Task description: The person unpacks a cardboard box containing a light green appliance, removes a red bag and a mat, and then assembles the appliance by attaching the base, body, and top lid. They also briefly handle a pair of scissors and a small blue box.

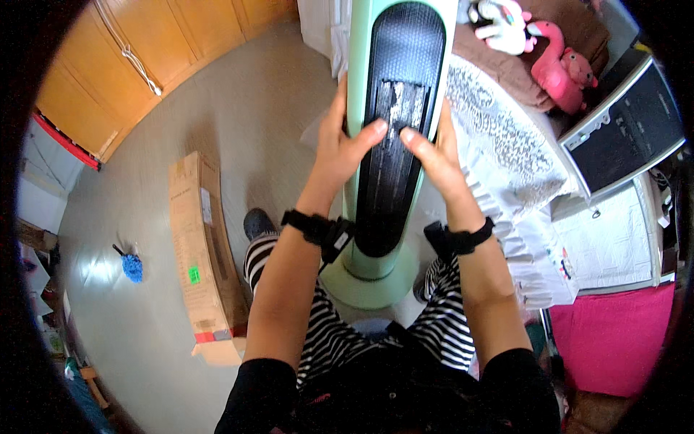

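Note:
A tall pale green tower fan [409,210] stands upright between my legs on its round base [369,293]. Its long black front panel [406,50] has an oblong opening with whitish, dusty-looking marks inside. My left hand [345,137] wraps the fan's left side, thumb lying on the black front. On the opposite side my right hand [437,153] grips in the same way, its thumb at the opening's edge. Most fingers of both hands are hidden behind the body.
Left of me on the grey floor lies a long cardboard box [206,246], with a blue duster [131,267] beyond it. Wooden cabinets [166,43] line the far left. At right are a patterned white cloth [499,130], pink plush toys [560,69] and a pink cloth [614,336].

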Tool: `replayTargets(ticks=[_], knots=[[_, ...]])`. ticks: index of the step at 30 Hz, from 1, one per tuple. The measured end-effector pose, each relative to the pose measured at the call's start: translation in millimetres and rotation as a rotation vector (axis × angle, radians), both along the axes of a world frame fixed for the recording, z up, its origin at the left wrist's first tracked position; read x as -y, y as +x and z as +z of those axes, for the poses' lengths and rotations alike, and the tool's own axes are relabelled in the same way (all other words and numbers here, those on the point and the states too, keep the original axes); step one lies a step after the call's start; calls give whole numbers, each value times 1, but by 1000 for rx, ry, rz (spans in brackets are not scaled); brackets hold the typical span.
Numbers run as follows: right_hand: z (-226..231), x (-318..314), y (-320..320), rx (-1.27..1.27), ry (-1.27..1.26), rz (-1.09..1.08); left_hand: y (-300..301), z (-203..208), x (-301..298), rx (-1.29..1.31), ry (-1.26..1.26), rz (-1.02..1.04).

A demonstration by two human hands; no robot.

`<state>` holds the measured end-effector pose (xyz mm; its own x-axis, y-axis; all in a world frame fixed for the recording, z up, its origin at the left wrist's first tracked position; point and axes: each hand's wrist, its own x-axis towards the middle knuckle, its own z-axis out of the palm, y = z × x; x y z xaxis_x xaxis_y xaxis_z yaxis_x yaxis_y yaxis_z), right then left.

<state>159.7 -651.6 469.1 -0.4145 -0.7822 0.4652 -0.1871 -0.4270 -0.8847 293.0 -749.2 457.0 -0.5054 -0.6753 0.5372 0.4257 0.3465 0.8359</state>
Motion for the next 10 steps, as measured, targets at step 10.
replayTargets(ticks=[10], knots=[[7, 1, 6, 58, -38, 16, -2, -10, -7, 34, 33, 25]])
